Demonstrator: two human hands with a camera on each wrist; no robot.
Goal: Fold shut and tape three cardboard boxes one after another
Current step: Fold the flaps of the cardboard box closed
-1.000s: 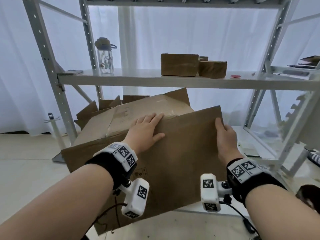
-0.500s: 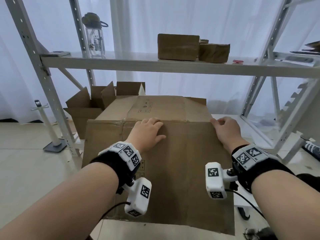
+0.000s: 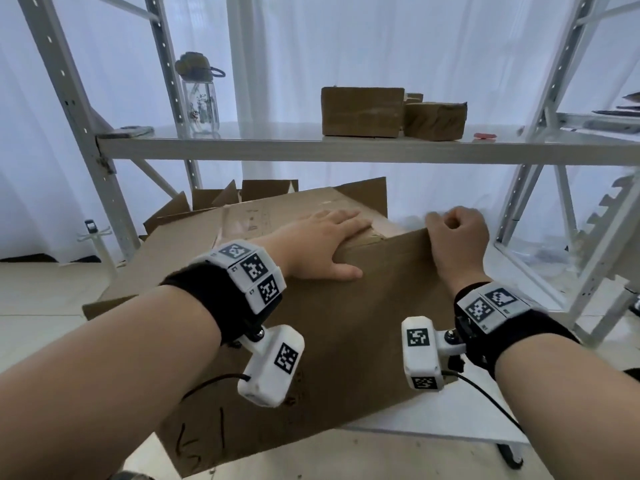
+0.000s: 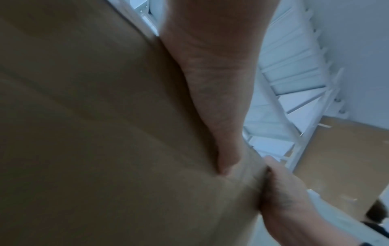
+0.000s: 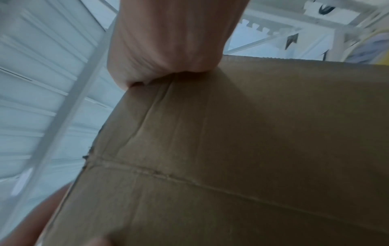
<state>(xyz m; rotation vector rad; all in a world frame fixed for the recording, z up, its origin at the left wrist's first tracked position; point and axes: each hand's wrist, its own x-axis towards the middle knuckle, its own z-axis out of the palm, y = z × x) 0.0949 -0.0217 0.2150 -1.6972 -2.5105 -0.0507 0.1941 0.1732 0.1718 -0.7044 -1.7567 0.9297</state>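
Cardboard box [image 3: 346, 323] tilts on the low white platform [image 3: 433, 420] under the shelving, the left hand [image 3: 322, 244] spread flat to pin its flap as the right hand [image 3: 455, 237] curls over the corner, apparently steadying it.

Handwritten dark strokes on the near side of the large cardboard box [image 3: 346, 341], low toward its bottom left corner: roughly "15" or "51", not surely legible. Faint printed marks on the box top beyond the left hand [image 3: 322, 244], too blurred to read. Black-and-white square code markers on the wrist bands and cameras, bearing no readable words.
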